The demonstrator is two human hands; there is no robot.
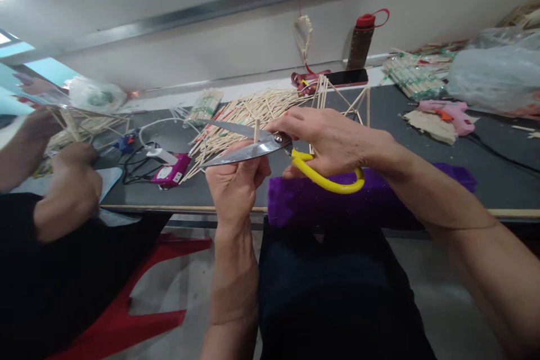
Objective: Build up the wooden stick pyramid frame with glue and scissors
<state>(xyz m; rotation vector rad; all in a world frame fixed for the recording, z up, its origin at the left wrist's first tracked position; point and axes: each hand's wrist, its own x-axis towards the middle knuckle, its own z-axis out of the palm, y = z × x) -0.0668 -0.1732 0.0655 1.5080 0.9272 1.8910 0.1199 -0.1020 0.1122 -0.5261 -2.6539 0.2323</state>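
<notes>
In my right hand (337,138) is a pair of scissors (248,153) with yellow handles, its blades spread and pointing left. My left hand (234,185) is closed around a short light wooden stick (256,130), whose end rises between the blades near the pivot. The stick's lower part is hidden by the blade and my fingers. Just beyond my hands, a pile of loose wooden sticks (257,107) lies on the dark table (202,188). Behind my right hand stands a frame of joined sticks (368,106), partly covered by the hand.
A purple cloth-like item (291,202) lies along the table's front edge. To the left are a magenta power adapter (172,171) and a co-worker's hands (71,169). On the right are a pink glue gun (453,115), bagged sticks (415,76) and a bottle (360,45).
</notes>
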